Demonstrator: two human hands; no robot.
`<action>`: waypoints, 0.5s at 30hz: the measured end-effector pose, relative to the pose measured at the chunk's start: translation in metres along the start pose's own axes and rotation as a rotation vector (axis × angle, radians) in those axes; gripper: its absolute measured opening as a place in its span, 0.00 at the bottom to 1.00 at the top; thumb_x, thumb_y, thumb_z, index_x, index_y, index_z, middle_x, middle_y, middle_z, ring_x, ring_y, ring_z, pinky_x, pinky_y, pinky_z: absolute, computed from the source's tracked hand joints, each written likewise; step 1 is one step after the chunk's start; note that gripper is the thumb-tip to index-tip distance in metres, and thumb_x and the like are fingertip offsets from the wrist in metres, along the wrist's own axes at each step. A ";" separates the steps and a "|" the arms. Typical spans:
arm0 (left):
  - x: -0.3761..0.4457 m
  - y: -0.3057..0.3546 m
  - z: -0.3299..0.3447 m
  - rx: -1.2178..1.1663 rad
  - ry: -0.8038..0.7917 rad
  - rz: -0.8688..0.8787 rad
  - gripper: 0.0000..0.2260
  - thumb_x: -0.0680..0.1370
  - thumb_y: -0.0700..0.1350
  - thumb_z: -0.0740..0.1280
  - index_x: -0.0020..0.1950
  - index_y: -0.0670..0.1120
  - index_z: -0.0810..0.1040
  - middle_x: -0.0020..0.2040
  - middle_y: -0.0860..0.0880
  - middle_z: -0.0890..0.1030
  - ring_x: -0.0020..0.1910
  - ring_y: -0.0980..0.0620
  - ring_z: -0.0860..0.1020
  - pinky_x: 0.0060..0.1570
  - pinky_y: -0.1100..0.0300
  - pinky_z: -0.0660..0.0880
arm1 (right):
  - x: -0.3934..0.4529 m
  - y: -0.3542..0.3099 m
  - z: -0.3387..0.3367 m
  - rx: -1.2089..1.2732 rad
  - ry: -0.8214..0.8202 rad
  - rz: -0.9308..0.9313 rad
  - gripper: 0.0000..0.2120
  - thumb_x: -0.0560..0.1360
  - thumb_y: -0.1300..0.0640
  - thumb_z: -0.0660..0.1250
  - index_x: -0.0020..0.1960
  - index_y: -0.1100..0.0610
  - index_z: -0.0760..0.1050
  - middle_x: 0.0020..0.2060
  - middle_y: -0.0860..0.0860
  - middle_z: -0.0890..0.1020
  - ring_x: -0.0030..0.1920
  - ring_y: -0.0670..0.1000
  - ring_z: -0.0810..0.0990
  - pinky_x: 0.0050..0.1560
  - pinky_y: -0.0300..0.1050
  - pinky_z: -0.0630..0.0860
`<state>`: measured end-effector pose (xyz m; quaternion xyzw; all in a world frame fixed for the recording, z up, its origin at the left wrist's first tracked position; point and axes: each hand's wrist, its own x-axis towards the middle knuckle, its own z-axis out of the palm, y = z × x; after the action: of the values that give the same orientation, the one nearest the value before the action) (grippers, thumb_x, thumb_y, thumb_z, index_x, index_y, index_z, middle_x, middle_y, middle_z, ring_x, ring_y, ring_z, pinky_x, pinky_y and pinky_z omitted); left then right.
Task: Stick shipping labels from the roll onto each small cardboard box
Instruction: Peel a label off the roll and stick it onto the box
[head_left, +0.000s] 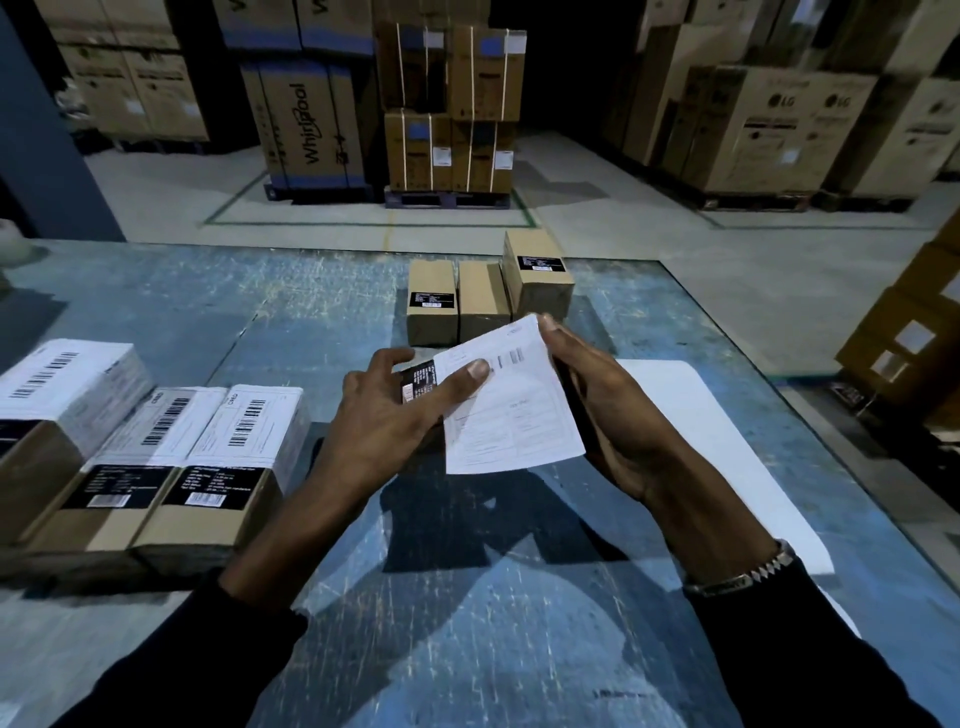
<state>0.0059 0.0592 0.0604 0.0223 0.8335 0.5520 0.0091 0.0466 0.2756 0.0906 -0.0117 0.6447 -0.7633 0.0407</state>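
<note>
The left hand is gripping a small cardboard box, its thumb pinning a white shipping label onto it, while the right hand is curling round the label's far edge. Next, I judge, comes smoothing it flat. Behind the box, three unlabelled boxes are waiting on the counter; left of it, labelled boxes are showing barcodes. Beyond, cartons are reading "Whirlpool" and "LG".

Left hand and right hand holding white label, three unlabelled boxes behind
</note>
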 end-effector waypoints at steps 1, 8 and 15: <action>0.002 -0.002 -0.001 0.007 0.024 0.012 0.47 0.55 0.85 0.72 0.69 0.65 0.70 0.69 0.50 0.77 0.58 0.48 0.85 0.52 0.42 0.86 | 0.000 0.000 -0.002 -0.031 -0.003 0.012 0.20 0.87 0.46 0.61 0.74 0.54 0.75 0.66 0.56 0.85 0.68 0.59 0.83 0.74 0.68 0.73; 0.002 -0.003 -0.002 -0.013 -0.043 0.125 0.44 0.58 0.77 0.78 0.72 0.67 0.74 0.73 0.56 0.67 0.69 0.46 0.76 0.65 0.39 0.80 | 0.004 0.004 -0.015 0.028 0.069 0.046 0.15 0.86 0.52 0.65 0.69 0.56 0.78 0.64 0.58 0.85 0.67 0.62 0.83 0.73 0.72 0.72; 0.009 0.002 -0.009 0.092 -0.250 0.230 0.24 0.77 0.63 0.74 0.71 0.77 0.72 0.85 0.55 0.60 0.83 0.50 0.61 0.78 0.45 0.62 | 0.004 -0.005 -0.027 0.107 0.232 0.120 0.19 0.82 0.52 0.70 0.69 0.61 0.80 0.59 0.59 0.87 0.64 0.62 0.85 0.71 0.67 0.76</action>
<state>-0.0038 0.0520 0.0660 0.1864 0.8421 0.5038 0.0485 0.0407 0.3030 0.0912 0.1174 0.6032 -0.7888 0.0123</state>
